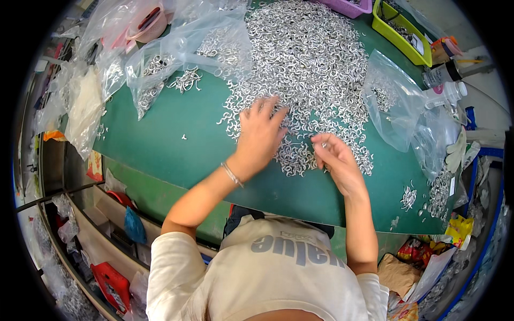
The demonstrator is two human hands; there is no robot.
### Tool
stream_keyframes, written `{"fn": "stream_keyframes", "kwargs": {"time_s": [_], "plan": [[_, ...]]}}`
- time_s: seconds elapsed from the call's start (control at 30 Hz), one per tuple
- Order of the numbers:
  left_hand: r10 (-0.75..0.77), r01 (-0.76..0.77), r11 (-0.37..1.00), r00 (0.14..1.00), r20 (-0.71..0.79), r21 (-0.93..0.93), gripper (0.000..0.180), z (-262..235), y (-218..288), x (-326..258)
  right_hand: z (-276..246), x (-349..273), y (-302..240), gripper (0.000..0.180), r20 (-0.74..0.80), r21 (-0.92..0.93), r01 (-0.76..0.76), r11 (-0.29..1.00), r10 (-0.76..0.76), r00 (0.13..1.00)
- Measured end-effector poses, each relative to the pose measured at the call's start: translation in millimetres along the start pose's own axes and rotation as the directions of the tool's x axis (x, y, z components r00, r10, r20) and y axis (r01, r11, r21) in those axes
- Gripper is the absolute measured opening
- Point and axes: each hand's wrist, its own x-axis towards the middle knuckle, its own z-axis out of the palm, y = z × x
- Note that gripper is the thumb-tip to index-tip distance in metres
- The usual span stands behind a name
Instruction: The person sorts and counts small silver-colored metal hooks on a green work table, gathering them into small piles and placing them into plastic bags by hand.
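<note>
A broad heap of small curved silver metal pieces (308,59) covers the middle of the green table (155,139). My left hand (261,134) lies over the heap's near left side, its fingers apart and touching the pieces. At the heap's near right edge, my right hand (340,163) has thumb and fingers drawn together. A silvery glint shows between those fingertips, too small to make out. Between the two hands lies a thinner patch of the same pieces (295,157).
Clear plastic bags holding pieces lie left (152,75) and right (393,101) of the heap. Smaller piles sit at far left (186,80) and near right (408,198). A yellow-green basket (399,35), a clear bottle (445,94) and a pink basket (150,27) stand toward the back.
</note>
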Motion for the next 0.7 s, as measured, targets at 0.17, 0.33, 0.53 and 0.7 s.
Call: {"fn": "stream_keyframes", "kwargs": {"time_s": [0.17,0.33,0.53,0.7], "plan": [[-0.016,0.013,0.99,1.0,0.018,0.14,0.048,19.5,-19.8,25.3,12.5,79.0,-2.5,0.012,-0.027,-0.926,0.242,0.29,-0.69,0.724],[0.09,-0.115,0.981,0.983,0.162,0.155,0.044,12.2,-13.5,5.7,7.6,100.9,6.7,0.01,0.123,-0.962,0.26,0.079,-0.724,0.679],[0.028,-0.021,0.98,0.999,0.035,-0.196,0.034,-10.1,-10.9,-13.9,-2.4,66.1,-8.2,0.001,-0.152,-0.272,0.181,0.945,-0.228,0.962],[-0.032,0.033,0.999,0.996,-0.085,0.004,0.025,7.0,-35.7,36.0,20.6,52.7,-32.1,0.018,-0.094,0.681,0.023,0.732,0.056,0.994]]}}
